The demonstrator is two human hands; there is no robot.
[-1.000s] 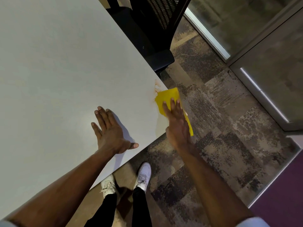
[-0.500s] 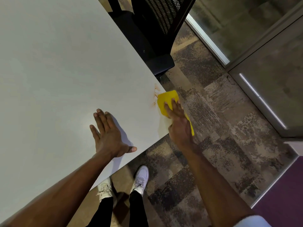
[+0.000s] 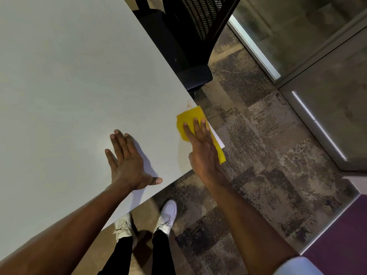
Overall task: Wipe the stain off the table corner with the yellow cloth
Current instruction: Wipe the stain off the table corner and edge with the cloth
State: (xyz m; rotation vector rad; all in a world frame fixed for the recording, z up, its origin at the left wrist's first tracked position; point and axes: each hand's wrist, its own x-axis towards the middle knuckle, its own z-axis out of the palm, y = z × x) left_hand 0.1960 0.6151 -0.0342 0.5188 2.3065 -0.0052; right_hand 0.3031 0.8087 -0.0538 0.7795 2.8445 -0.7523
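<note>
Yellow cloth [image 3: 189, 121]: folded up, sitting right on the table corner, long axis running from the far-left end near the stain to the near-right end, which hangs off the edge over the carpet.
Stain [image 3: 188, 104]: faint orange smudge, just past the cloth's far end, right by the table edge.
Right hand [image 3: 202, 147]: flat on the cloth, fingers straight and pointing away, pressing it down rather than gripping.
Left hand [image 3: 128, 163]: palm down on the table [image 3: 69, 86], fingers spread, holding nothing, well left of the cloth.
Chair [image 3: 190, 36]: black, mesh back, tucked against the table's far side.
Feet: white sneakers [image 3: 166, 215] on patchy carpet [image 3: 258, 165].
</note>
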